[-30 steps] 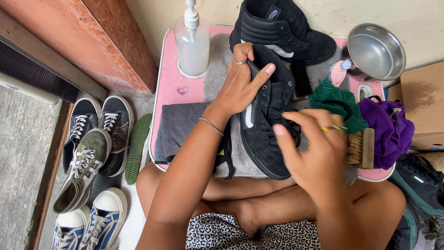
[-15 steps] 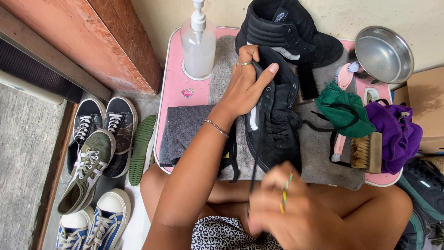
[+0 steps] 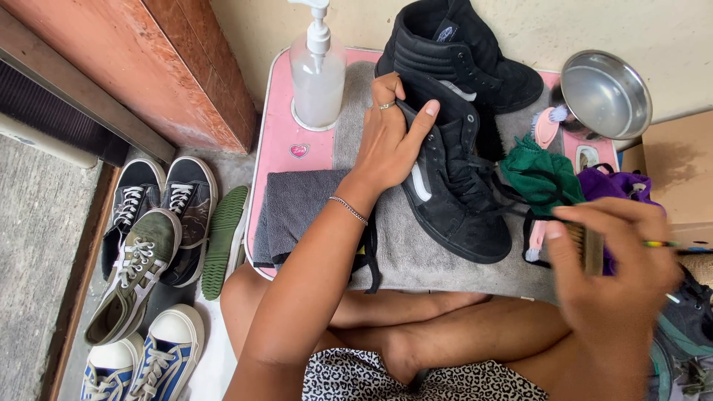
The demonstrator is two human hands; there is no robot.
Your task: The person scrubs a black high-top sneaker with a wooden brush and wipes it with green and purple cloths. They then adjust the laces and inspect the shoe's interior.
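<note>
Now the right hand [image 3: 609, 271], which was low over the lap half a second ago, is up again at the right side and closes around a wooden brush [image 3: 592, 249]; a thin coloured stick also shows between its fingers. So the brush is in the grip again, near the shoe but not touching it. The left hand [image 3: 390, 141] has not moved: it clamps the heel of the black high-top shoe [image 3: 453, 193], which lies on the grey towel [image 3: 416, 245] over the pink tray [image 3: 278, 145].
</note>
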